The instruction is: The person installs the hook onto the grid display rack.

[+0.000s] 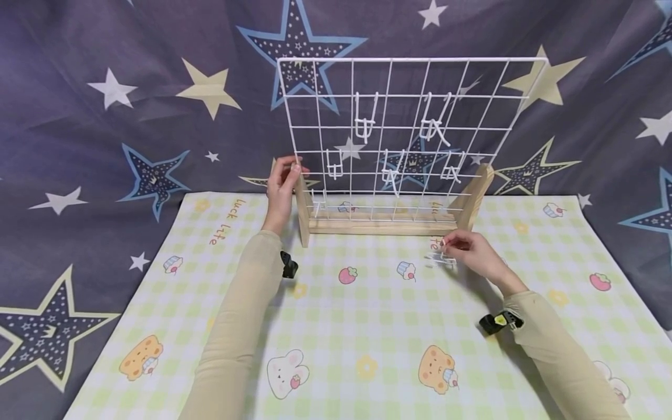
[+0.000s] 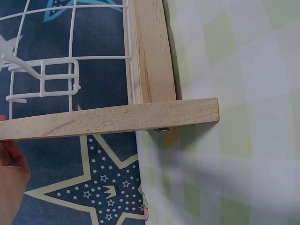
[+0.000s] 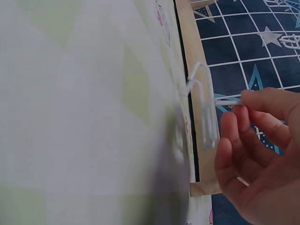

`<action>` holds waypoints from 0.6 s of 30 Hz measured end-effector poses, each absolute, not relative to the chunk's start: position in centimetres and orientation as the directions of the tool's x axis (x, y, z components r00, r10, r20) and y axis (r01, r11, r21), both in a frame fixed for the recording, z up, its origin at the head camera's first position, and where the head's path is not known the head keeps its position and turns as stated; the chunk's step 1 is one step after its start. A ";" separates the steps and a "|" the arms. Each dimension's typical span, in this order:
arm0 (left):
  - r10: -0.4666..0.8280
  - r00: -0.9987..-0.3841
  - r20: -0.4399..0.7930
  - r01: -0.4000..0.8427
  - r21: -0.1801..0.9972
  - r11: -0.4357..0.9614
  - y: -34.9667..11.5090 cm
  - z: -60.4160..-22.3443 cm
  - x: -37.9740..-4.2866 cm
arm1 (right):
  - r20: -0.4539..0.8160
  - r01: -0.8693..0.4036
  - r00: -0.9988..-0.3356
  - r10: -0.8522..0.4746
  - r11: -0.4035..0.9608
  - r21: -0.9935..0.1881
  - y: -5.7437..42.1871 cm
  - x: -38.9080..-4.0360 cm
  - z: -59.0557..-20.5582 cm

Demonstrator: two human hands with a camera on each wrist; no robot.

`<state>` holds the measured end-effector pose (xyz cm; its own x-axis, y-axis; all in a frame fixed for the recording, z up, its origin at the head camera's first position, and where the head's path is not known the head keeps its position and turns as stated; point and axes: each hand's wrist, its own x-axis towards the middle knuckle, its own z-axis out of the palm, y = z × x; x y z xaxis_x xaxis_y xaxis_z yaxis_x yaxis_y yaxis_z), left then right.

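A white wire grid rack (image 1: 391, 59) stands upright in a wooden base (image 1: 383, 225). My left hand (image 1: 282, 189) grips the top of its left wooden side post (image 1: 303, 213), with thumb and fingers on either side of the post. Between thumb and fingertips, my right hand (image 1: 475, 254) pinches a white wire hook (image 3: 207, 119) by its prong, just in front of the base's right end. Motion blurs this hook in the head view. Several similar hooks hang on the grid, among them an upper-left one (image 1: 365, 121) and a low one (image 2: 60, 77) near the left post.
A checked tablecloth (image 1: 336, 321) with cartoon prints covers the table under the rack. Behind the table hangs a dark cloth (image 1: 157, 58) with stars. The right wooden post (image 1: 475, 195) rises close behind my right hand.
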<state>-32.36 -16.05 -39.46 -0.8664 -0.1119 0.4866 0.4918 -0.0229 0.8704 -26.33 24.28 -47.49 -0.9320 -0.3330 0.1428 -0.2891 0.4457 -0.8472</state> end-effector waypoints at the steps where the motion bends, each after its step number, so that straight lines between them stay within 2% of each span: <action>1: -0.111 -0.864 0.491 0.496 0.868 -0.022 -16.0 -39.5 -32.4 | 0.153 -0.291 -0.934 -0.321 0.440 -0.849 24.3 -26.3 -47.5; 18: -0.112 -0.857 0.503 0.510 0.860 -0.033 -16.1 -39.6 -32.4 | 0.224 -0.328 -0.930 -0.291 0.388 -0.861 24.0 -25.6 -47.3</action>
<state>-32.43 -16.05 -39.57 -0.8567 -0.1120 0.5035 0.5096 -0.0328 0.8598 -25.57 24.03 -47.31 -0.9303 -0.2907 0.2238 -0.3285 0.3881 -0.8611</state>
